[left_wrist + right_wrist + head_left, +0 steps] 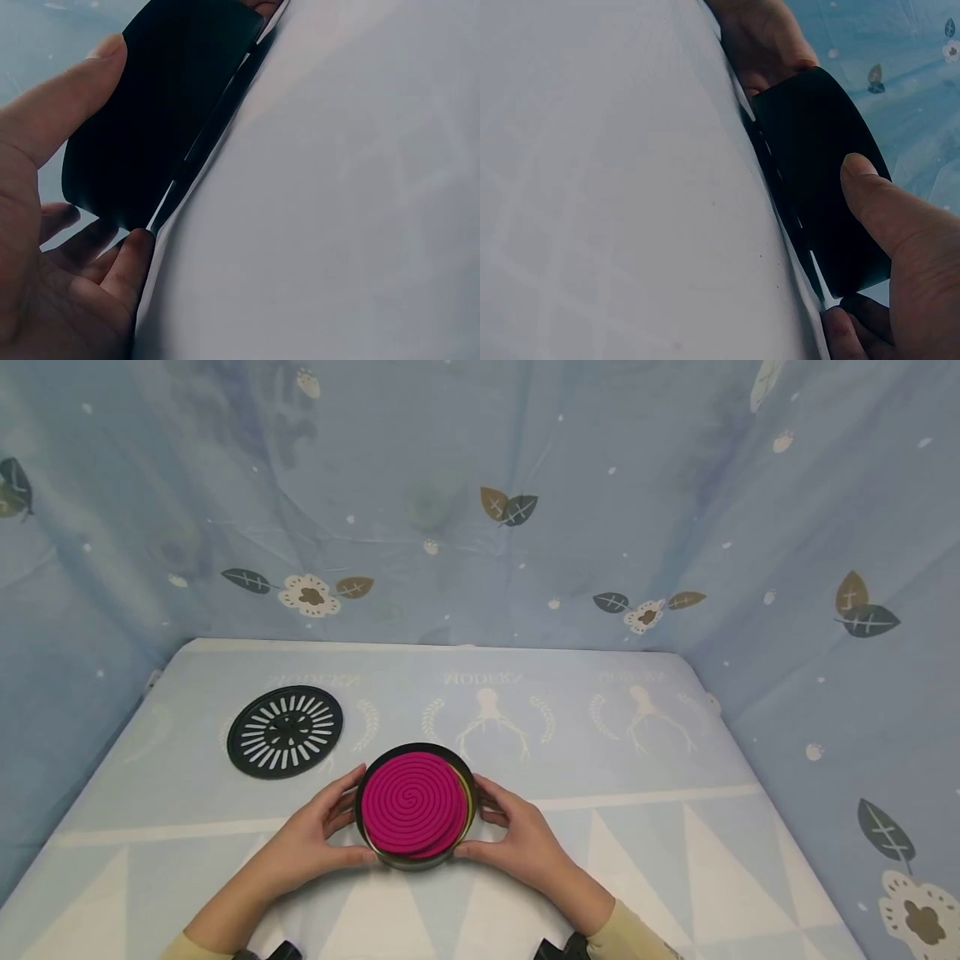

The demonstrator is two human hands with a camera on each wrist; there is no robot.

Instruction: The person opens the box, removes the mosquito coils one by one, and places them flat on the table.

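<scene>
Between the two hands is a round black tin point(406, 863), its opening facing up. Pink mosquito coils point(412, 802) lie stacked inside, the upper one slightly offset from the one below. A yellow edge shows beside them along the tin's right inner wall. The left hand point(318, 835) grips the tin's left side, thumb at the front and fingers farther back. On the opposite side the right hand point(521, 839) holds it the same way. Both wrist views show the tin's dark side wall point(165, 112) close over the cloth, with fingertips low at its edge.
A black slotted round lid point(288, 727) lies flat on the patterned tablecloth point(637, 827), behind and left of the tin. Blue printed curtains point(420, 552) hang along the table's back and sides.
</scene>
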